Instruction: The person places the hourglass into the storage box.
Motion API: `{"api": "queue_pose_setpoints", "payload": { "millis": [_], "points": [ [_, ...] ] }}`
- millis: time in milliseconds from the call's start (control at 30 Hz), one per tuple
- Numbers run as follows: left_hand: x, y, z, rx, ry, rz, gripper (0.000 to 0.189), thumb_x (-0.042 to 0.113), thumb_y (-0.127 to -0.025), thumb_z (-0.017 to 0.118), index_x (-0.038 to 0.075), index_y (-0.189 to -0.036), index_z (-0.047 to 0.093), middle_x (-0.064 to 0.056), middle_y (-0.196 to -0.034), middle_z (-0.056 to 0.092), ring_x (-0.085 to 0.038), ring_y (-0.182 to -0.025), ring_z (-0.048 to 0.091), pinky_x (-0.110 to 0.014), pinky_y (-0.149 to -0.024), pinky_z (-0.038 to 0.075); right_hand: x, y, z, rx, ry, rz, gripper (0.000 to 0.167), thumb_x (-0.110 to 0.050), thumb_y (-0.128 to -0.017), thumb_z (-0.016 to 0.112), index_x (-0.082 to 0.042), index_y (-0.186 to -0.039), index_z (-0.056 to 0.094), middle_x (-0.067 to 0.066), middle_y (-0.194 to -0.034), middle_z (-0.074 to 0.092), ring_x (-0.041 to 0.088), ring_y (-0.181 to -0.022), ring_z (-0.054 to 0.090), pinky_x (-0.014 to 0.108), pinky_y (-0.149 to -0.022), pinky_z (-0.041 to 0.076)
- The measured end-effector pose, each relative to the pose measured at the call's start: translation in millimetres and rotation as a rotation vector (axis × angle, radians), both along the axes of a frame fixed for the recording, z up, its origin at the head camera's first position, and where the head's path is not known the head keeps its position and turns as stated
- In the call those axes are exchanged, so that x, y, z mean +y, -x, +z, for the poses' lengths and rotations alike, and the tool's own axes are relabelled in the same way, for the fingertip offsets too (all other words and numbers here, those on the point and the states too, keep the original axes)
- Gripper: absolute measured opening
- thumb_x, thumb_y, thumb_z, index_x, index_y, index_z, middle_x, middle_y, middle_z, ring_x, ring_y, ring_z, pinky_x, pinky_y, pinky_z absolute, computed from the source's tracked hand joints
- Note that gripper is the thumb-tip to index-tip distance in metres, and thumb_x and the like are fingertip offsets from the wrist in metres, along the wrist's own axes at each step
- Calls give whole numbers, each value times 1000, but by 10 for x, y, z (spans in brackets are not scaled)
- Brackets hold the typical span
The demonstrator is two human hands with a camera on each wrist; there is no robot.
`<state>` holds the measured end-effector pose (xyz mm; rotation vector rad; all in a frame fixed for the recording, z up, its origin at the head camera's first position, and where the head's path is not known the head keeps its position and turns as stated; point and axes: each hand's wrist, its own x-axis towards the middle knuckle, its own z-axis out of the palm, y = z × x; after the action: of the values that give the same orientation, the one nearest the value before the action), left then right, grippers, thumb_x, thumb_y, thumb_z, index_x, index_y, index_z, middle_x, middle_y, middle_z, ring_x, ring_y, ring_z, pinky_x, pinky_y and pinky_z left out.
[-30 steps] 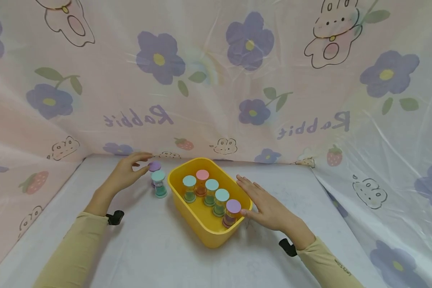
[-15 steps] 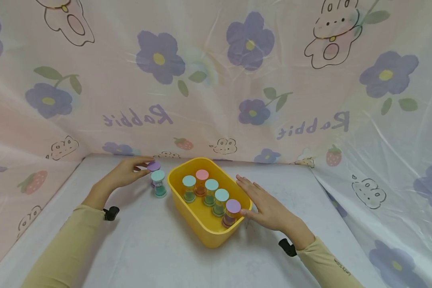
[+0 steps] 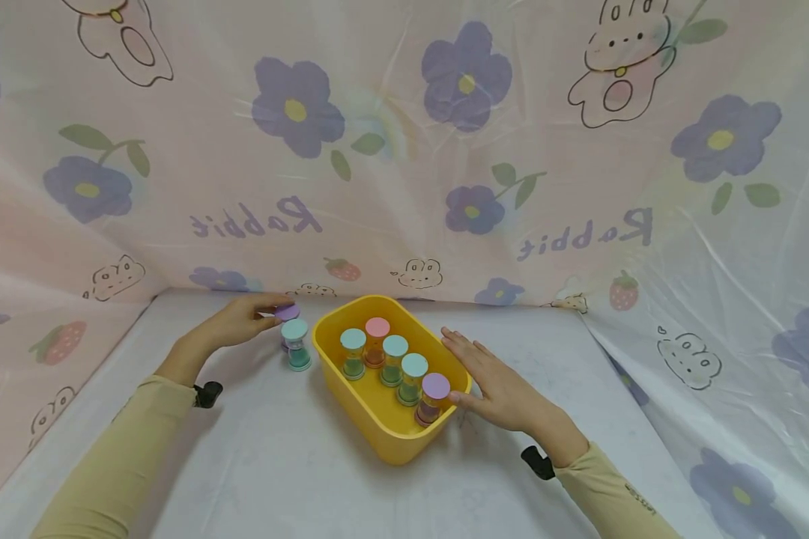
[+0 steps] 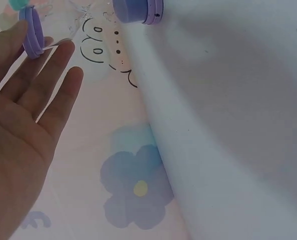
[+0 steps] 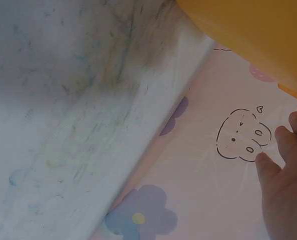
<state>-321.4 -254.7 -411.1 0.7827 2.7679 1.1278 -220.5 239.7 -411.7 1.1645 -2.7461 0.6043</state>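
A: Which one's the L hand (image 3: pixel 232 322) on?
B: Purple timer (image 3: pixel 288 313), on the tabletop (image 3: pixel 276 464), L of the yellow bin (image 3: pixel 401 449). Thumb's one side of its cap, index the other, narrow gap, cap pinched btwn. Other fingers are spread a bit.
A: How's it look?
B: Upright, purple cap top & btm, clear glass w/ a thin waist. Top bulb's see-thru, purple fill down low. From above it's partly hidden by the teal timer (image 3: pixel 297 348) just in front.
A: And that one?
B: Also upright. Pale teal cap, clear sides, teal sand in the btm half. Near the bin's L wall, on the tabletop.
A: Bin contents?
B: 5 timers (image 3: pixel 392 364), all standing: 3 w/ teal caps, 1 pink timer (image 3: pixel 376 344), 1 w/ a purple cap. Pink's toward the far end, w/ orangey-pink fill; purple's at the near end, R side.
A: R hand (image 3: pixel 499 382)?
B: Fingers pretty straight, slightly apart, along the bin's R rim. Thumb's right by the purple cap inside; can't tell if they touch.
A: Backdrop?
B: Pinkish sheet (image 3: pixel 377 224) w/ purple flowers, bunnies, "Rabbit" printed backwards.
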Motion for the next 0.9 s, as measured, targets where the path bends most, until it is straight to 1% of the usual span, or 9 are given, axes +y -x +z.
{"api": "queue_pose_setpoints", "payload": {
  "millis": [167, 200, 300, 400, 467, 633, 800, 900],
  "points": [
    [14, -28, 17, -33, -29, -3, 43, 6, -104, 63, 1, -146, 58, -25, -149, 54, -46, -133, 55, -62, -109, 45, -5, -10, 6, -13, 1, -8, 82, -49, -103, 60, -11, -166, 24, 2, -174, 18, 27, -159, 19, 48, -129, 16],
    [16, -30, 15, -38, -36, -3, 43, 6, -104, 63, 0, -146, 58, -26, -149, 54, -46, -134, 54, -61, -109, 45, -7, -10, 6, -13, 0, -8, 82, -48, -103, 60, -11, -166, 24, 1, -174, 18, 26, -159, 19, 48, -129, 16],
    [24, -31, 3, -43, -48, 3, 42, 5, -103, 63, -1, -145, 58, -27, -149, 53, -46, -133, 54, -59, -110, 45, -9, -9, 3, -10, 1, -5, 82, -47, -103, 61, -10, -166, 24, 2, -174, 18, 26, -159, 18, 52, -128, 17],
    [31, -26, -19, -29, -46, 16, 42, 4, -103, 62, -2, -145, 58, -27, -150, 52, -46, -132, 55, -59, -110, 46, -7, -5, -2, -3, 4, -1, 82, -46, -102, 62, -10, -166, 24, 3, -174, 18, 26, -159, 18, 57, -126, 19],
    [35, -21, -38, -13, -44, 26, 42, 4, -103, 62, -2, -144, 58, -27, -151, 51, -46, -132, 56, -59, -109, 46, -6, -5, -2, 1, 5, -1, 83, -45, -102, 63, -11, -166, 23, 3, -174, 18, 26, -159, 18, 57, -126, 19],
    [47, -13, -75, 36, -51, 46, 42, 4, -103, 64, -4, -144, 57, -27, -150, 52, -46, -130, 57, -61, -107, 48, -5, -6, -7, 7, 3, -1, 82, -44, -102, 62, -10, -166, 23, 4, -173, 19, 27, -159, 19, 55, -127, 19],
    [62, -25, -77, 52, -51, 83, 43, 6, -103, 64, -7, -144, 56, -26, -146, 56, -44, -126, 59, -60, -105, 50, -12, -13, 5, 1, 4, 0, 81, -46, -103, 61, -8, -165, 25, 4, -173, 19, 28, -159, 19, 60, -124, 21],
    [68, -34, -58, 53, -45, 113, 43, 7, -104, 63, -7, -145, 55, -25, -143, 57, -43, -126, 58, -59, -104, 51, -12, -11, 9, -1, 2, -2, 82, -47, -103, 60, -9, -165, 24, 4, -173, 19, 28, -159, 19, 59, -125, 21]
  ]
}}
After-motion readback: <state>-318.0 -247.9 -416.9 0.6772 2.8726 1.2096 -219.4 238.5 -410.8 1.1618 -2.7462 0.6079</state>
